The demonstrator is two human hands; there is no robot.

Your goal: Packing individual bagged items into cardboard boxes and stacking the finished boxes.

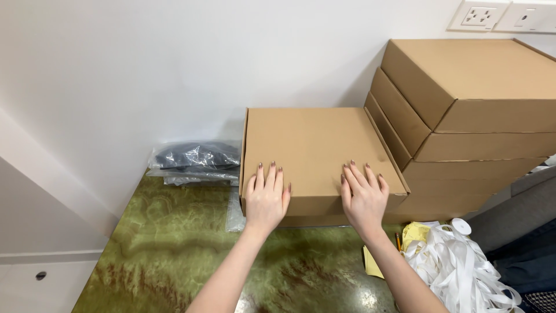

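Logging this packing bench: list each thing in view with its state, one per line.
Front cardboard box: closed, both hands on its near edge.
Left hand: flat, fingers spread.
Right hand: flat, fingers spread.
Stacked boxes: closed, piled against the wall.
Plastic bags: sealed, lying flat.
White strips: loose, tangled.

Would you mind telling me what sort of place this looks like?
Probably a small packing station: stacked cardboard boxes, bagged dark goods and loose white strips on a green marbled counter.

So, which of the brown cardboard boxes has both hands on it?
The flat box at the left, beside the taller stack. The left hand and right hand lie flat on its lid; no hand touches the stacked boxes.
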